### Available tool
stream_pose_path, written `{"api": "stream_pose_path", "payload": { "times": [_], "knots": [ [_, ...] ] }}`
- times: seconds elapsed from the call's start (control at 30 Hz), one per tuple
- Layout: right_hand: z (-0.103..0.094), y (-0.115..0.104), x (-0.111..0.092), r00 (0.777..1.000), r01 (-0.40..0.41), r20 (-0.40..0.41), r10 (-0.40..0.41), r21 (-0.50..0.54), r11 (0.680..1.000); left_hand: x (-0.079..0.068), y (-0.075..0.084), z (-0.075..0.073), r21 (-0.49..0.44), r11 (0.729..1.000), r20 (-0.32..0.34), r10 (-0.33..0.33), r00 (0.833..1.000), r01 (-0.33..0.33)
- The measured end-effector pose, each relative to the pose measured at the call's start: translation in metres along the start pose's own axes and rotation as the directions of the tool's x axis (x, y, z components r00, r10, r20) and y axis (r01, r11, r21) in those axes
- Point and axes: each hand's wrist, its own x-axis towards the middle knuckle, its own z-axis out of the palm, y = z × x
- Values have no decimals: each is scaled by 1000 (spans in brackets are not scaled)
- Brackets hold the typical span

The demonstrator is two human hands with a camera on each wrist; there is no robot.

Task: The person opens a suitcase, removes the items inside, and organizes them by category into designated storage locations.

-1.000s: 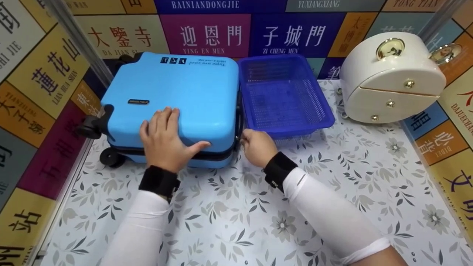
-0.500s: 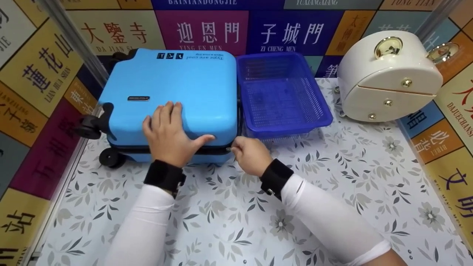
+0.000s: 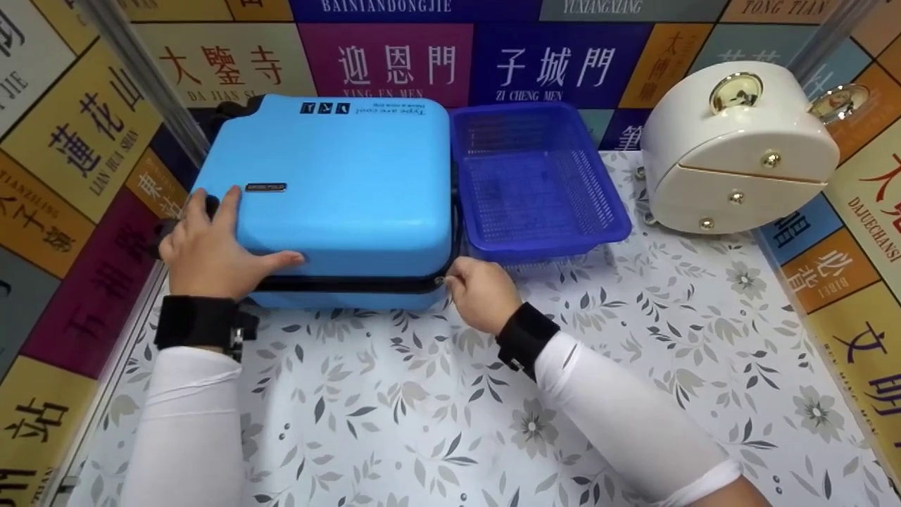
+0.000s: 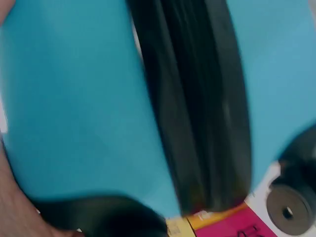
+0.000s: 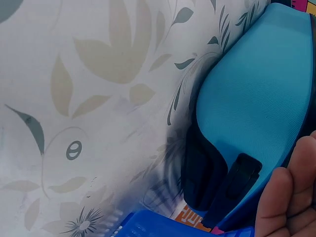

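A light blue hard-shell suitcase [image 3: 345, 162] lies flat on the floral cloth, its wheels toward the left. My left hand [image 3: 211, 253] rests with spread fingers on the shell's near left corner, thumb along the front edge. At the near right corner my right hand [image 3: 486, 296] pinches a small metal zipper pull [image 3: 440, 281], mostly hidden by the fingertips. The black zipper band [image 3: 352, 284] runs along the front side; in the left wrist view the same band [image 4: 197, 98] crosses the blue shell. Curled fingers [image 5: 276, 197] of the right hand show beside the suitcase in the right wrist view.
A blue plastic basket [image 3: 542, 250] stands right against the suitcase's right side. Farther right is a cream rounded case [image 3: 746, 155] with gold knobs and handles. Printed panels [image 3: 401, 63] wall in the back and both sides.
My left hand has slid left along the suitcase to its near left corner. The right hand came slightly left and down around the near right corner, then stayed there with the zipper pull.
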Motion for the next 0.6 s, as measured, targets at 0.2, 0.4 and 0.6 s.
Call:
{"api": "stream_pose_path", "payload": {
  "times": [0.2, 0.4, 0.6],
  "knots": [
    [1, 1, 4, 1000, -7, -18, 7, 9, 1000, -2, 2, -1, 81, 993, 23, -91, 996, 89],
    [0, 8, 12, 995, -9, -98, 10, 8, 1000, -12, 18, 10, 143, 973, -27, -178, 984, 180],
    [1, 6, 12, 994, -4, -113, 7, 22, 1000, -19, 36, 16, 153, 963, -51, -218, 975, 223]
  ]
}}
